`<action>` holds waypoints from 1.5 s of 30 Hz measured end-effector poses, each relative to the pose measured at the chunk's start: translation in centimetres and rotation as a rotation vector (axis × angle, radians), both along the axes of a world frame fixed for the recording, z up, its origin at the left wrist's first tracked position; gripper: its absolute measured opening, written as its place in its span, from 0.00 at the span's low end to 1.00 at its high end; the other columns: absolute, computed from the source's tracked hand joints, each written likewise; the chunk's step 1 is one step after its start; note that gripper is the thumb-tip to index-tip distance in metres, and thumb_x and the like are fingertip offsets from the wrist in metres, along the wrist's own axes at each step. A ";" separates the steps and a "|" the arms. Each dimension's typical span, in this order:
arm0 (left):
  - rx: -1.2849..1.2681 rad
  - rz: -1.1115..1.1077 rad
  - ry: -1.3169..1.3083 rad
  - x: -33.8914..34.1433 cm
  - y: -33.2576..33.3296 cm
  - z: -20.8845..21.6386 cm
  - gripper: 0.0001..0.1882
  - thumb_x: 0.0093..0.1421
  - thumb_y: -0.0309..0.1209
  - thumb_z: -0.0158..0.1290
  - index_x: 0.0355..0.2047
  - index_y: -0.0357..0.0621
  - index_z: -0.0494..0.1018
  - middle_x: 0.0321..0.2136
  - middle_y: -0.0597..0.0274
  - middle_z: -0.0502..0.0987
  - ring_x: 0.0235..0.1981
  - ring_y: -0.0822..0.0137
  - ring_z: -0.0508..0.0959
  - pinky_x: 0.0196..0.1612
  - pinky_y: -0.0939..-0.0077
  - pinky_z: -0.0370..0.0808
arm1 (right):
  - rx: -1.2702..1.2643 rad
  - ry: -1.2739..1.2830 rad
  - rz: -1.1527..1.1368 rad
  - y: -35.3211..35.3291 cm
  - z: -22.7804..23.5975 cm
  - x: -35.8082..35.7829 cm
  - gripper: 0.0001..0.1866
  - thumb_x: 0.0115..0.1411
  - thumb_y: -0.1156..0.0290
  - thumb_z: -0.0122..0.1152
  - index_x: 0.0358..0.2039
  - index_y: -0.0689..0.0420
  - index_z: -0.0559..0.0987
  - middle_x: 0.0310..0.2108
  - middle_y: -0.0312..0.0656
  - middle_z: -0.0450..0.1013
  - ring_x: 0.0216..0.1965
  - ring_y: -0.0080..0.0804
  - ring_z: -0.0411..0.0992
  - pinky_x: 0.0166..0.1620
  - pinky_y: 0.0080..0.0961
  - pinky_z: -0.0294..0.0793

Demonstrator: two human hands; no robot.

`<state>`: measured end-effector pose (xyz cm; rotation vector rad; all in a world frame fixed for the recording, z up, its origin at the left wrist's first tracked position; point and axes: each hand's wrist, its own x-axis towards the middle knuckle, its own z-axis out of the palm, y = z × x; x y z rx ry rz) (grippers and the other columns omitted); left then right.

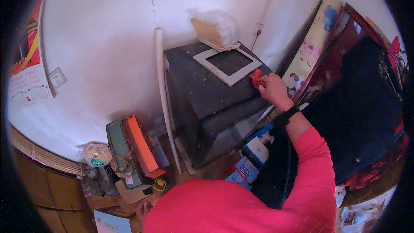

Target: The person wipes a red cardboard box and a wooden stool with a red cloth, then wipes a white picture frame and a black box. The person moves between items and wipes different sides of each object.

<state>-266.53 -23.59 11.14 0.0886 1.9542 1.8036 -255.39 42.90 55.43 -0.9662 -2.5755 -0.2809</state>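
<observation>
My right hand [274, 89] reaches out over the right edge of a dark, dusty cabinet [194, 90]. Its fingers are closed around a crumpled red cloth [257, 79], which touches the cabinet top. Just left of the cloth, a white rectangular frame [211, 67] lies flat on that top. Behind the frame, a tan, white-edged box-like piece [205, 30] stands tilted, partly covered by a clear plastic bag [226, 23]. Low down, beside my red-sleeved body, only a bit of my left hand [145, 208] shows; its fingers are too hidden to read.
A white pole [161, 86] leans upright along the cabinet's left side. Orange [140, 146] and green [118, 146] boxes stand by the wall. Small blue boxes [246, 168] sit below the cabinet front. To the right, a cartoon-printed padded roll [311, 47] leans beside a large dark cloth [358, 95].
</observation>
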 end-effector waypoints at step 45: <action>0.015 -0.454 1.411 -3.1 43.1 37.1 0.27 0.51 0.37 0.67 0.51 0.46 0.74 0.58 0.49 0.68 0.66 0.40 0.60 0.67 0.38 0.56 | -0.040 0.186 0.516 7.8 5.7 -19.1 0.18 0.56 0.57 0.62 0.28 0.63 0.78 0.24 0.57 0.76 0.29 0.57 0.77 0.34 0.47 0.76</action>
